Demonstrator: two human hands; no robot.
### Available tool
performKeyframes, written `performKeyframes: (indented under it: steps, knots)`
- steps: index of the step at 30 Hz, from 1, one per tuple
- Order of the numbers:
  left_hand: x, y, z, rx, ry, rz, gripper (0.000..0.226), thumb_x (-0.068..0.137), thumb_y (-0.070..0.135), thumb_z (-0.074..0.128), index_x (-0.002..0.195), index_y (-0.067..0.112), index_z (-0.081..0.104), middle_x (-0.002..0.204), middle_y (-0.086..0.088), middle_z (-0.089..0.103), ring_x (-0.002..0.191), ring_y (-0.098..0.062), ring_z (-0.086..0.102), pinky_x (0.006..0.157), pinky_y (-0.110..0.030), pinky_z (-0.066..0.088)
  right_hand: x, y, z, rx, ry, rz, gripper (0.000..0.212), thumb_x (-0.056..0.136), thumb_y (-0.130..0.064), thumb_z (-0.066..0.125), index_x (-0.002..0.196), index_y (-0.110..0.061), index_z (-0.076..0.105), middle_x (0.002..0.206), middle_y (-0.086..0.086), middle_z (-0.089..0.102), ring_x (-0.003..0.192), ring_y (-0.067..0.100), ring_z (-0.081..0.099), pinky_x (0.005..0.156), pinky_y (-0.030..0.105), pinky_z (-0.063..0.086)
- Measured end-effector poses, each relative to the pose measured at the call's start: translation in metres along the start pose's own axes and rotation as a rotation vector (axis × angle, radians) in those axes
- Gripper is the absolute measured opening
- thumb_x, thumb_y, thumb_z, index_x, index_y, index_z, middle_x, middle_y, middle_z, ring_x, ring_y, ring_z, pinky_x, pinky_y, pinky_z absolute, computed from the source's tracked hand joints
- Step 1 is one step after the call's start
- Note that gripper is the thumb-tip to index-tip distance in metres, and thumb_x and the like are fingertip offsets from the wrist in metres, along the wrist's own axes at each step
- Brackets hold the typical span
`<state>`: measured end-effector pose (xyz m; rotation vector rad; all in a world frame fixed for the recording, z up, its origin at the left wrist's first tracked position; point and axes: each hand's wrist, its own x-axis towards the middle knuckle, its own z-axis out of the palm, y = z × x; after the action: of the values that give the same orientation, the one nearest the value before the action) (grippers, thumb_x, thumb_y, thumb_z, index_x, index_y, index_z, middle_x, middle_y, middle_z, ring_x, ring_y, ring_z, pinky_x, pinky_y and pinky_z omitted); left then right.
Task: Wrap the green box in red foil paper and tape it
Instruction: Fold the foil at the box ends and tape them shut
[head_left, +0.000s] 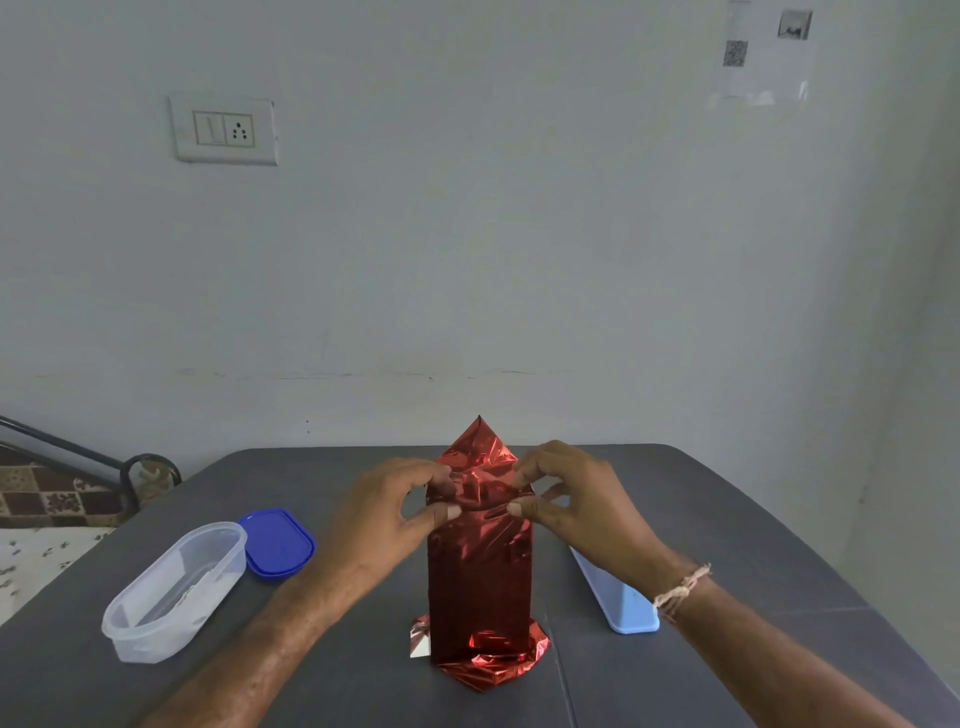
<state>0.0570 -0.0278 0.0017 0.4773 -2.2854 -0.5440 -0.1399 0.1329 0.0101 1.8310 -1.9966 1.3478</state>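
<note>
Centrally, foil-wrapped box (480, 571) between 2 hands (392, 512) (569, 501)

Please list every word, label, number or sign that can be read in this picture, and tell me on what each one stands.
No word, brand or number can be read anywhere.
wall sheet: carries a square code, too blurred to read; any print is illegible.
switch plate: no lettering visible.
red foil, clear container, blue lid: no labels visible.
</note>
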Motion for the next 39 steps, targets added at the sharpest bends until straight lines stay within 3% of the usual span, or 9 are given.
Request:
performKeyframes:
  steps: [6, 10, 15, 18, 23, 28, 32, 36, 39]
  knots:
    - [0.002, 0.013, 0.002, -0.147, 0.092, -0.051, 0.012, 0.083, 0.033, 0.081, 0.084, 0.042, 0.072, 0.092, 0.031, 0.071, 0.096, 0.013, 0.060, 0.082, -0.021, 0.047, 0.006, -0.010, 0.002, -0.022, 0.074, 0.061, 0.017, 0.083, -0.042, 0.082, 0.093, -0.031, 0.073, 0.094, -0.018, 0.071, 0.092, 0.001, 0.067, 0.077, 0.033, 0.058]
    - [0.004, 0.014, 0.004, -0.233, 0.065, -0.068, 0.015, 0.086, 0.029, 0.079, 0.085, 0.043, 0.073, 0.090, 0.031, 0.071, 0.093, 0.008, 0.065, 0.085, -0.028, 0.050, 0.015, -0.019, 0.002, 0.027, 0.028, 0.169, 0.028, 0.080, -0.057, 0.078, 0.091, -0.031, 0.074, 0.089, -0.018, 0.075, 0.086, -0.002, 0.070, 0.077, 0.029, 0.059]
    - [0.007, 0.013, 0.009, -0.304, 0.067, -0.093, 0.005, 0.086, 0.030, 0.079, 0.088, 0.034, 0.077, 0.084, 0.020, 0.074, 0.080, 0.002, 0.067, 0.078, -0.031, 0.052, 0.036, -0.031, 0.004, 0.224, -0.007, 0.240, 0.017, 0.088, -0.036, 0.079, 0.081, -0.020, 0.078, 0.078, -0.004, 0.076, 0.072, 0.013, 0.070, 0.080, 0.041, 0.060]
    - [0.009, 0.012, 0.009, -0.317, 0.053, -0.102, 0.005, 0.087, 0.030, 0.078, 0.089, 0.034, 0.077, 0.082, 0.018, 0.074, 0.077, 0.001, 0.067, 0.079, -0.035, 0.055, 0.043, -0.035, 0.003, 0.344, -0.051, 0.279, 0.021, 0.091, -0.036, 0.075, 0.085, -0.016, 0.077, 0.087, 0.008, 0.077, 0.079, 0.020, 0.070, 0.086, 0.044, 0.058]
    - [0.010, 0.012, 0.008, -0.321, 0.054, -0.106, 0.008, 0.089, 0.029, 0.077, 0.088, 0.037, 0.076, 0.082, 0.018, 0.074, 0.078, -0.001, 0.069, 0.079, -0.037, 0.057, 0.049, -0.040, 0.005, 0.433, -0.023, 0.275, 0.018, 0.094, -0.029, 0.073, 0.087, -0.013, 0.077, 0.088, 0.011, 0.076, 0.076, 0.013, 0.069, 0.075, 0.031, 0.056]
    - [0.011, 0.012, 0.009, -0.320, 0.070, -0.141, 0.006, 0.089, 0.029, 0.077, 0.088, 0.035, 0.076, 0.082, 0.018, 0.075, 0.082, 0.000, 0.069, 0.080, -0.034, 0.057, 0.047, -0.031, 0.000, 0.419, 0.095, 0.334, 0.032, 0.091, -0.052, 0.069, 0.099, -0.023, 0.076, 0.096, -0.003, 0.078, 0.093, 0.016, 0.074, 0.087, 0.035, 0.060]
    - [0.012, 0.011, 0.011, -0.319, 0.075, -0.158, 0.005, 0.089, 0.029, 0.077, 0.092, 0.033, 0.076, 0.083, 0.015, 0.075, 0.082, -0.001, 0.070, 0.081, -0.030, 0.055, 0.036, -0.026, 0.001, 0.388, -0.017, 0.314, 0.026, 0.088, -0.040, 0.078, 0.089, -0.014, 0.078, 0.083, -0.001, 0.078, 0.077, 0.011, 0.074, 0.072, 0.021, 0.056]
    - [0.016, 0.014, 0.013, -0.331, 0.091, -0.168, 0.005, 0.089, 0.027, 0.077, 0.090, 0.031, 0.075, 0.081, 0.013, 0.075, 0.078, -0.001, 0.071, 0.076, -0.024, 0.053, 0.044, -0.023, 0.006, 0.335, 0.104, 0.336, 0.022, 0.093, -0.037, 0.074, 0.084, -0.016, 0.076, 0.077, -0.003, 0.075, 0.072, 0.006, 0.069, 0.075, 0.028, 0.059]
    - [0.018, 0.015, 0.014, -0.339, 0.101, -0.182, 0.006, 0.089, 0.025, 0.078, 0.089, 0.031, 0.075, 0.080, 0.014, 0.075, 0.077, -0.001, 0.070, 0.075, -0.023, 0.052, 0.041, -0.023, 0.003, 0.277, 0.147, 0.335, 0.023, 0.091, -0.042, 0.075, 0.092, -0.019, 0.076, 0.085, -0.007, 0.077, 0.079, 0.002, 0.072, 0.071, 0.012, 0.054]
